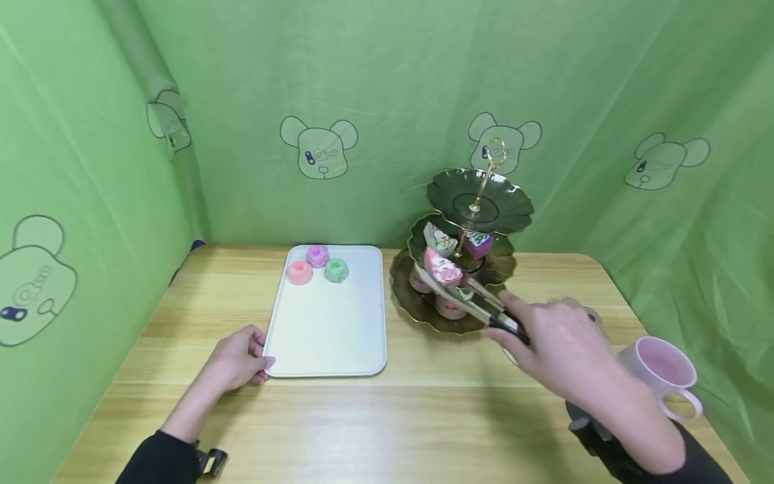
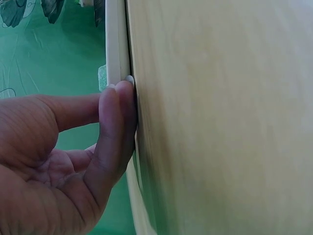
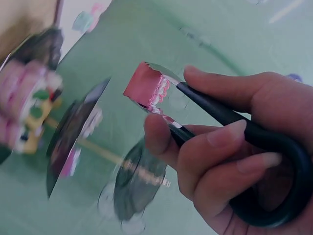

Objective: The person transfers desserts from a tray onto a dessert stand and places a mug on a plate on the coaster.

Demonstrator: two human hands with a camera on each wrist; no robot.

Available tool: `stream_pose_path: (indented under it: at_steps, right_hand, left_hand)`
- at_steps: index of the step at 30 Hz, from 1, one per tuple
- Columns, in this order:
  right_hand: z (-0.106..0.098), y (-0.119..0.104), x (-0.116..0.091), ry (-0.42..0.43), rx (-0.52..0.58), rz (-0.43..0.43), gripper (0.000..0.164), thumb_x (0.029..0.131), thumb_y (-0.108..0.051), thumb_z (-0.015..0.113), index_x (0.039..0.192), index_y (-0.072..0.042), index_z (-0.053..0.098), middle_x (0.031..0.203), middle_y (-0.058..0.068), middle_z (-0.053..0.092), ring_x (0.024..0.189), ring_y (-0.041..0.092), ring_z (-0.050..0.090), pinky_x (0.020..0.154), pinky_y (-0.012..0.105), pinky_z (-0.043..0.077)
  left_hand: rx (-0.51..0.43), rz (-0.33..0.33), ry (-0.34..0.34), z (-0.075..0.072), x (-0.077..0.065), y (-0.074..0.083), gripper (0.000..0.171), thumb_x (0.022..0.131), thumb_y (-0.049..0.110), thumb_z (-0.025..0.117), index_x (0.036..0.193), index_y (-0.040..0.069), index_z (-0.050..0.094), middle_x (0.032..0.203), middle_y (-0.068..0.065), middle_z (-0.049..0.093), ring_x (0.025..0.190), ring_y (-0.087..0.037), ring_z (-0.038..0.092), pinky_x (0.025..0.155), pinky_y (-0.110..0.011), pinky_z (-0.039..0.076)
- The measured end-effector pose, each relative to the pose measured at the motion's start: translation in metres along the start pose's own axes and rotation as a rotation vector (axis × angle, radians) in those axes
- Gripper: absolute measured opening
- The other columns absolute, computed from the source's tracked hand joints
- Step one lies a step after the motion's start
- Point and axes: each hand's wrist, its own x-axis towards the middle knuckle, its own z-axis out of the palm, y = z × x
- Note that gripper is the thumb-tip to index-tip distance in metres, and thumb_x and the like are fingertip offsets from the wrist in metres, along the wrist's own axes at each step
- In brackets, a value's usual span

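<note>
Stand is sitting close, risking bumps from careless swings; tray is risking skew if left hand, pinching its corner, tugs; right hand is gripping tongs, holding pink cake slice by stand, risking drops from slack squeeze.

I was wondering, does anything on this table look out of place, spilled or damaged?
Nothing stands out: three small cakes sit together on the white tray, the right hand holds the pink slice in tongs, and the mug stands upright. No spill or damage shows.
</note>
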Motion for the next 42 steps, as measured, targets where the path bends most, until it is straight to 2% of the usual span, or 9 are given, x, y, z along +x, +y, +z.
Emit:
stream_pose_path:
  at_steps: [1,6,9,13,20,27,31,35,42]
  right_hand:
    - [-0.001,0.005,-0.001,-0.005,-0.009,0.012,0.038,0.099,-0.049,0.073,0.115,-0.015,0.066,0.058,-0.009,0.045,0.05,0.014,0.044,0.042,0.032,0.034]
    - [-0.001,0.024,0.0,-0.066,0.033,0.086,0.055,0.102,-0.047,0.07,0.137,-0.005,0.063,0.061,-0.003,0.047,0.053,0.017,0.046,0.045,0.031,0.036]
    - [0.001,0.033,0.004,-0.075,0.041,0.098,0.045,0.102,-0.046,0.069,0.121,-0.005,0.067,0.061,-0.002,0.046,0.051,0.017,0.044,0.044,0.03,0.032]
    - [0.004,0.041,0.011,-0.097,0.042,0.104,0.035,0.102,-0.046,0.07,0.099,-0.011,0.062,0.06,-0.002,0.045,0.05,0.016,0.042,0.045,0.029,0.031]
    - [0.008,0.047,0.021,-0.149,0.04,0.113,0.038,0.102,-0.046,0.069,0.106,-0.008,0.065,0.062,-0.002,0.047,0.051,0.017,0.042,0.044,0.03,0.031]
    - [0.01,0.051,0.027,-0.151,0.046,0.095,0.033,0.101,-0.043,0.07,0.094,-0.012,0.061,0.062,-0.002,0.046,0.051,0.017,0.042,0.044,0.03,0.031]
    - [0.01,0.054,0.032,-0.175,0.059,0.095,0.034,0.101,-0.043,0.07,0.094,-0.012,0.061,0.062,-0.001,0.045,0.052,0.017,0.042,0.045,0.03,0.032]
    - [0.009,0.055,0.036,-0.228,0.069,0.117,0.039,0.102,-0.047,0.068,0.102,-0.009,0.064,0.063,0.0,0.046,0.053,0.018,0.043,0.046,0.03,0.032]
    - [0.004,0.055,0.036,-0.274,0.1,0.166,0.043,0.102,-0.053,0.066,0.103,-0.01,0.063,0.067,0.001,0.051,0.055,0.019,0.047,0.046,0.031,0.035]
  left_hand:
    - [0.002,-0.002,0.002,-0.001,0.0,0.0,0.033,0.091,-0.01,0.073,0.117,-0.01,0.053,0.095,-0.018,0.062,0.066,-0.022,0.07,0.061,-0.034,0.068]
    - [0.007,-0.007,0.003,-0.003,-0.001,0.002,0.033,0.092,-0.01,0.073,0.117,-0.01,0.052,0.094,-0.017,0.061,0.066,-0.021,0.07,0.06,-0.035,0.068]
    - [0.006,-0.008,0.002,-0.003,-0.001,0.001,0.033,0.092,-0.009,0.074,0.117,-0.011,0.052,0.095,-0.018,0.061,0.066,-0.021,0.071,0.061,-0.035,0.068]
    - [0.003,-0.01,-0.001,-0.003,-0.001,0.001,0.033,0.092,-0.01,0.074,0.117,-0.011,0.052,0.096,-0.018,0.061,0.067,-0.021,0.07,0.061,-0.034,0.068]
    - [0.003,-0.009,-0.006,-0.003,-0.001,0.002,0.033,0.092,-0.009,0.073,0.118,-0.011,0.052,0.097,-0.018,0.061,0.067,-0.021,0.07,0.062,-0.034,0.068]
    - [0.001,-0.015,-0.01,-0.004,0.0,0.003,0.034,0.092,-0.009,0.073,0.118,-0.01,0.052,0.098,-0.018,0.062,0.068,-0.022,0.07,0.062,-0.034,0.069]
    - [-0.001,-0.011,-0.008,-0.004,0.002,0.003,0.034,0.092,-0.009,0.073,0.118,-0.01,0.052,0.098,-0.019,0.062,0.068,-0.022,0.07,0.062,-0.035,0.069]
    - [-0.004,-0.006,-0.007,-0.003,0.002,0.002,0.034,0.092,-0.01,0.074,0.118,-0.01,0.052,0.097,-0.018,0.061,0.067,-0.022,0.07,0.062,-0.035,0.069]
    - [-0.01,-0.012,-0.011,-0.002,0.001,0.002,0.034,0.092,-0.009,0.074,0.118,-0.01,0.052,0.097,-0.018,0.062,0.068,-0.022,0.07,0.062,-0.035,0.069]
